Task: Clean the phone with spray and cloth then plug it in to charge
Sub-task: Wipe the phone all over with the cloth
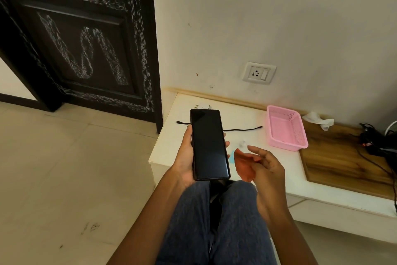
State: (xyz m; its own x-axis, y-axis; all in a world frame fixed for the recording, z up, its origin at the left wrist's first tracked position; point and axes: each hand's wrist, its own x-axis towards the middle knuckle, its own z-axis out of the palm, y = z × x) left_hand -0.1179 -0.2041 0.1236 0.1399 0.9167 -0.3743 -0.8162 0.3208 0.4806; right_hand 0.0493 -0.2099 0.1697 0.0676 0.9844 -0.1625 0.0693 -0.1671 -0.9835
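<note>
My left hand (186, 157) grips a black phone (208, 144), screen up and dark, above the white ledge (169, 146). To its right my right hand (266, 165) holds an orange cloth (243, 165), which looks blurred. A small spray bottle (242, 144) with a light blue body lies on the ledge behind the cloth, mostly hidden. A black charging cable (242, 129) lies stretched across the ledge behind the phone. A white charger adapter (203, 106) sits near the wall. A wall socket (258, 73) is above the ledge.
A pink plastic basket (298, 135) stands on the ledge to the right. Beyond it lie a crumpled white tissue (318, 119), a wooden board (339, 157) and dark cables (373, 142). A dark door (81, 39) is at left. My knees in jeans (225, 221) are below.
</note>
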